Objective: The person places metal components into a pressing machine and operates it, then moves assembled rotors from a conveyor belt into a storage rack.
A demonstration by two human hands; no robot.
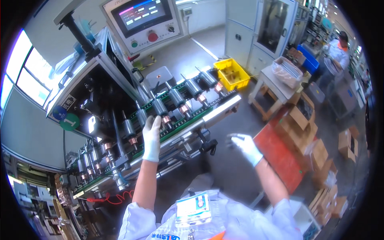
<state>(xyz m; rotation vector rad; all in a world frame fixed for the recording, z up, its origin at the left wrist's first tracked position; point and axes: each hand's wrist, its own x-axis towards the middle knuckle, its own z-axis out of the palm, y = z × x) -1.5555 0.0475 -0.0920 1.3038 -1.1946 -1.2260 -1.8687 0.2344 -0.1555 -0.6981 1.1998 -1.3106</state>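
My left hand, in a white glove with grey fingertips, is at a row of motor armatures on a green conveyor. Its fingers are closed at the lower end of one motor armature, covering that end. Right beside the fingers lies another armature with a ribbed steel core and a copper commutator. My right hand, gloved the same way, hangs in the air to the right of the conveyor. It holds nothing, and its fingers are apart.
A machine housing stands over the conveyor's left part. Above is a control panel with a screen and buttons. A yellow bin sits at the far end. Cardboard boxes and a red board lie right; a co-worker stands beyond.
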